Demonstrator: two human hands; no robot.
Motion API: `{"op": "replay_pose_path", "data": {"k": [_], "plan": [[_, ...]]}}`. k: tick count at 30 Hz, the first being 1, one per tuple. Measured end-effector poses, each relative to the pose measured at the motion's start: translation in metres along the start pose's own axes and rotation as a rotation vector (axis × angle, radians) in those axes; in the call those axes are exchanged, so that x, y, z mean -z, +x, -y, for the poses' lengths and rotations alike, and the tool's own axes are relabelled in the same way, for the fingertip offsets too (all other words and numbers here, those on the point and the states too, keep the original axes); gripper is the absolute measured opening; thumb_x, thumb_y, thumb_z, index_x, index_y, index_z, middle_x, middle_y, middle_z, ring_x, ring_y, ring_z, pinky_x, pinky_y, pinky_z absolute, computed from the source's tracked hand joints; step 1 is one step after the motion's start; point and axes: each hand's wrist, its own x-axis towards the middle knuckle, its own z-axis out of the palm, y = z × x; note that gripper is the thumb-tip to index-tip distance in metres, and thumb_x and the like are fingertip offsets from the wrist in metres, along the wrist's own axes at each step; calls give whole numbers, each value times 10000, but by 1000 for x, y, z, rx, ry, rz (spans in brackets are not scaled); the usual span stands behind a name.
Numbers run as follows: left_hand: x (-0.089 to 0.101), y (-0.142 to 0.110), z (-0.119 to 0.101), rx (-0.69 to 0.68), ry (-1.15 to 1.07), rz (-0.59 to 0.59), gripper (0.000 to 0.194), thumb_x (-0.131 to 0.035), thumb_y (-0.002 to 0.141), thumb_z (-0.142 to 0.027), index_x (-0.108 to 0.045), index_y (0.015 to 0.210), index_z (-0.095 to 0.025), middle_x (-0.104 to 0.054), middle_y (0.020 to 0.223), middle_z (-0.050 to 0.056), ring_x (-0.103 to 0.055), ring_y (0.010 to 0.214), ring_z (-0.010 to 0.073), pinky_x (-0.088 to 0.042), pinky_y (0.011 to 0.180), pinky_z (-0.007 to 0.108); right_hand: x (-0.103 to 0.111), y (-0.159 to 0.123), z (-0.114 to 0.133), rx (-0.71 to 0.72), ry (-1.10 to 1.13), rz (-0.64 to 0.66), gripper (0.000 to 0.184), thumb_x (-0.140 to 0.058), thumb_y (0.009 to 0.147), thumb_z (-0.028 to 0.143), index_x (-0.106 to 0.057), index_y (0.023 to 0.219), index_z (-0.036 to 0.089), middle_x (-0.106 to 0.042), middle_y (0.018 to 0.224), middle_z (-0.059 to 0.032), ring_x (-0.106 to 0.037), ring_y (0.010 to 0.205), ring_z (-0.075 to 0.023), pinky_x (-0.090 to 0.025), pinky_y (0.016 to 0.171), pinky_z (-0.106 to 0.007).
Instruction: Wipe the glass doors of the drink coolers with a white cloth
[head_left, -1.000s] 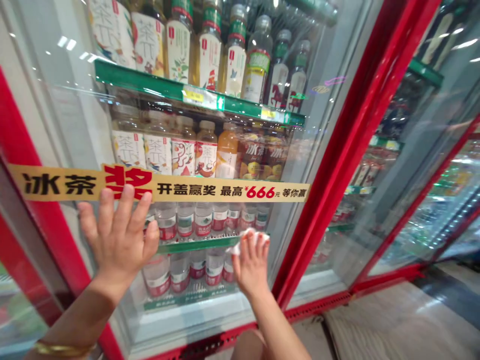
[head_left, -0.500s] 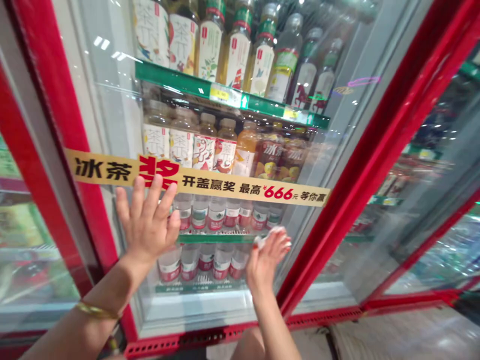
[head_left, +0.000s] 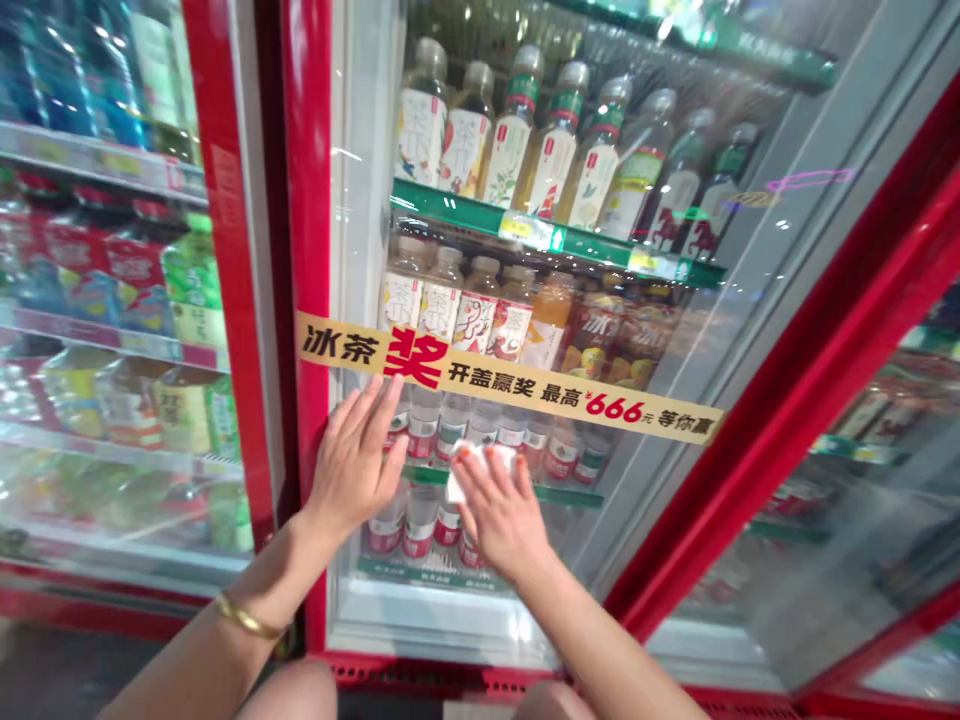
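My left hand (head_left: pixel 360 455) lies flat with its fingers stretched out on the glass door (head_left: pixel 517 605), fingertips at the lower edge of the yellow strip with printed characters (head_left: pixel 510 385). A gold bangle (head_left: pixel 249 615) circles that wrist. Lower and to the right, my right hand (head_left: pixel 504 505) presses a folded white tissue (head_left: pixel 459 485) against the same glass. Its fingers cover most of the tissue; whether it is paper or cloth I cannot tell. Behind the glass, bottles of tea (head_left: pixel 506 160) and water bottles (head_left: pixel 420 520) stand on green-edged shelves.
A red door frame (head_left: pixel 307 250) runs along the left and another red frame (head_left: pixel 795 390) slants along the right. Beyond the left frame is a second cooler with coloured drinks (head_left: pixel 139 260). My knees (head_left: pixel 296 690) show at the bottom edge.
My right hand has moved left across the glass with the tissue, nearer my left hand. My left hand stays just below the strip, its fingers closer together. The view has shifted left.
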Motion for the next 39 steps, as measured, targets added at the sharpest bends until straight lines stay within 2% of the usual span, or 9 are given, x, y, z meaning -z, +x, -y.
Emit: {"op": "replay_pose_path", "data": {"k": [3,6,12,19,25,29,33,36,39], "plan": [[4,-36,-7,149,-155,-77,898,-535,1080,-370,-4,1797,-264,-299,1842,147,-316,1720,249,-322,1419,482,37,84,-6,-237,-54,-184,716,-440,1144,364,-215,1813,243,-278,1872,-58,-142,1770,-363,-39,1408,-728],[4,-69,-18,268,-171,-178,863,-454,1101,-360,47,1792,-235,-117,1886,165,-194,1756,242,-252,1446,495,35,136,30,-27,9,-123,711,-442,1142,335,-227,1805,191,-198,1891,-34,-81,1782,-297,-64,1449,-623],[29,-100,-25,403,-127,-229,823,-469,1088,-376,-84,1798,-221,-163,1880,166,-204,1757,280,-221,1459,559,-6,103,76,582,121,372,627,-508,1090,285,-460,1713,335,-455,1779,130,-340,1699,-91,-196,1446,-326],[36,-95,-29,465,-101,-202,751,-427,1101,-337,-157,1794,-231,-232,1871,143,-239,1751,256,-224,1466,520,40,179,51,24,91,-176,782,-467,1132,304,-102,1821,243,-189,1903,-16,-71,1781,-324,-85,1438,-666],[16,-54,-18,169,-65,-199,736,-498,1071,-237,-273,1768,-312,-263,1869,82,-229,1753,268,-246,1450,544,-25,49,55,279,44,142,700,-438,1133,280,-244,1797,393,-326,1851,107,-233,1750,-172,-185,1456,-459],[-19,-44,-22,78,6,-42,856,-626,1025,-283,-226,1778,-353,-216,1875,56,-114,1774,286,-101,1470,619,-21,-63,-33,-502,-69,-197,786,-446,1138,452,-121,1831,273,-210,1891,-140,-24,1773,-433,-120,1347,-847],[-57,-58,-37,105,91,-47,927,-696,993,-362,-201,1775,-395,-63,1887,25,62,1771,327,25,1429,753,-12,-87,-67,-1006,-141,-510,816,-197,1156,421,208,1764,57,107,1852,-347,107,1738,-537,-119,1248,-953],[-68,-69,-37,126,93,-75,926,-729,985,-392,-234,1767,-420,-89,1892,11,39,1775,325,41,1440,725,-45,-76,-7,-925,-180,-455,824,-279,1147,380,168,1787,117,5,1890,-265,56,1755,-493,-177,1322,-854],[-68,-72,-30,101,125,-53,917,-720,990,-386,-242,1773,-377,-101,1896,44,11,1776,360,4,1441,734,-88,-84,45,-394,-21,-138,804,-499,1109,417,-142,1825,338,-341,1860,-55,-161,1766,-364,-163,1415,-685]]}}
